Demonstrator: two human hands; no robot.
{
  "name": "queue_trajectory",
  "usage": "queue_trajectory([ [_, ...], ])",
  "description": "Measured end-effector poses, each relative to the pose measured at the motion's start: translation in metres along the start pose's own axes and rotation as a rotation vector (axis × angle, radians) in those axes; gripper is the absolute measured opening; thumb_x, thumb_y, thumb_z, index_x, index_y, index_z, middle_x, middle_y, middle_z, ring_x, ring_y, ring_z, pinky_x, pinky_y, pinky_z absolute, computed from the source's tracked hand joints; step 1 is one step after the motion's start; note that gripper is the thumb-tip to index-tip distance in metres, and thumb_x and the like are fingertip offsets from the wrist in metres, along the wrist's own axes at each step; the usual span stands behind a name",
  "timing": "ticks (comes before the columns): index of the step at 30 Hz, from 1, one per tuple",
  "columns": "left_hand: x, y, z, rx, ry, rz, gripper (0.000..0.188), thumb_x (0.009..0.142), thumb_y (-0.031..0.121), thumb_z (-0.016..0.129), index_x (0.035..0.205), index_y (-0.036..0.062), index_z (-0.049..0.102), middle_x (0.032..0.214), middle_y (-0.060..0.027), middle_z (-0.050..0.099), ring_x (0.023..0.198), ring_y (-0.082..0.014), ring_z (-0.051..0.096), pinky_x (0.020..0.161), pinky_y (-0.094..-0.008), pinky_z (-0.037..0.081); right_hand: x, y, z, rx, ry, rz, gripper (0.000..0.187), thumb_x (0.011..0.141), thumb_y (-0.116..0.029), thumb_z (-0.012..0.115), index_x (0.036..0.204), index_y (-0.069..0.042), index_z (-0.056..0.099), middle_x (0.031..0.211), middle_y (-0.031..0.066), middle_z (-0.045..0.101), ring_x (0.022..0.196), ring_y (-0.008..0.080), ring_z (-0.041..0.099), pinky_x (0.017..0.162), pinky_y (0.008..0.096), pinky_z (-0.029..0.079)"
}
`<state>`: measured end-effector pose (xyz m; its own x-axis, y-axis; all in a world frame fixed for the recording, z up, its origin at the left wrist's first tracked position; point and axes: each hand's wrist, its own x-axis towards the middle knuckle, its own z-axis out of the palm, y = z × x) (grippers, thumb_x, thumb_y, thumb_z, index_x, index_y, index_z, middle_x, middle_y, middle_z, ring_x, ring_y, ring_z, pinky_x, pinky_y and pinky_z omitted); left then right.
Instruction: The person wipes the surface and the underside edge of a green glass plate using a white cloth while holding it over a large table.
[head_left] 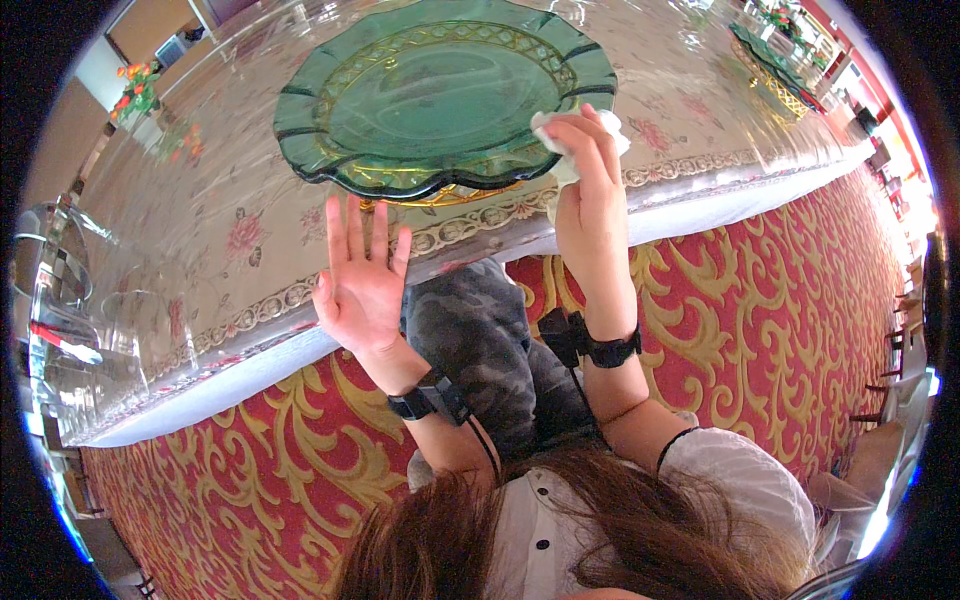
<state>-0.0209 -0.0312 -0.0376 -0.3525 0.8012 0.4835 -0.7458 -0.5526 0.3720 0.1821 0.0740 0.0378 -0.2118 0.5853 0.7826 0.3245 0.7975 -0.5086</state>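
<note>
A large green glass plate (440, 85) with a scalloped rim is at the near edge of the table, over a gold openwork piece (450, 195) that shows under its front edge. My right hand (590, 200) holds a crumpled white tissue (612, 130) at the plate's right rim. My left hand (365, 285) is open, palm up and fingers spread. Its fingertips come up to the plate's front rim; whether they touch it I cannot tell.
A floral tablecloth (243, 235) under clear plastic covers the table. Orange flowers (138, 90) stand at the far left. Another green plate (765, 55) with gold beneath sits at the far right. Patterned red carpet (740, 300) covers the floor.
</note>
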Motion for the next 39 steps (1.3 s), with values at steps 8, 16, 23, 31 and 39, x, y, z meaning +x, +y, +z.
queue_trajectory([
  [8,-0.001,-0.002,0.004,0.069,0.047,0.02,0.089,0.085,0.039,0.058,0.152,0.0118,0.006,0.157,-0.0109,0.009,0.144,-0.0322,0.012,0.113,-0.0539,0.02,0.015,-0.037,-0.005,-0.166,-0.295,-0.232,0.041,0.075,0.001,0.05,0.114,-0.005,0.061,0.1,0.0131,0.061,0.107,0.0312,0.057,0.1,0.0425,0.04],
  [16,-0.001,-0.003,0.005,0.08,0.044,0.034,0.09,0.085,0.039,0.059,0.152,0.0137,0.006,0.157,-0.011,0.011,0.144,-0.0329,0.014,0.113,-0.0544,0.02,0.035,-0.064,0.016,-0.256,-0.387,-0.104,0.072,0.071,0.008,0.049,0.137,-0.021,0.048,0.089,0.0109,0.069,0.078,0.0286,0.066,0.068,0.04,0.053],
  [23,-0.001,-0.003,0.004,0.071,0.042,0.031,0.09,0.084,0.039,0.06,0.152,0.0144,0.007,0.157,-0.0108,0.012,0.143,-0.0321,0.016,0.113,-0.0544,0.021,0.048,-0.051,0.029,0.096,-0.272,0.012,0.055,0.069,0.013,0.045,0.114,-0.013,0.061,0.093,0.0113,0.07,0.087,0.0303,0.067,0.073,0.0358,0.054],
  [31,-0.001,-0.002,0.003,0.044,0.022,0.026,0.089,0.085,0.039,0.059,0.153,0.0154,0.006,0.158,-0.0095,0.01,0.144,-0.0317,0.015,0.113,-0.0562,0.02,0.053,-0.03,-0.014,-0.107,-0.213,-0.21,0.035,0.067,-0.003,0.067,0.101,-0.008,0.061,0.113,0.0159,0.056,0.114,0.0355,0.05,0.093,0.0426,0.043],
  [39,-0.002,-0.003,0.001,0.069,-0.008,0.043,0.088,0.087,0.039,0.055,0.152,0.0142,0.002,0.157,-0.0158,0.004,0.144,-0.0363,0.009,0.113,-0.0567,0.017,0.06,-0.016,-0.056,-0.117,-0.265,0.115,0.029,0.074,-0.025,0.079,0.089,-0.001,0.072,0.094,0.0121,0.063,0.086,0.023,0.062,0.076,0.0312,0.048],
])
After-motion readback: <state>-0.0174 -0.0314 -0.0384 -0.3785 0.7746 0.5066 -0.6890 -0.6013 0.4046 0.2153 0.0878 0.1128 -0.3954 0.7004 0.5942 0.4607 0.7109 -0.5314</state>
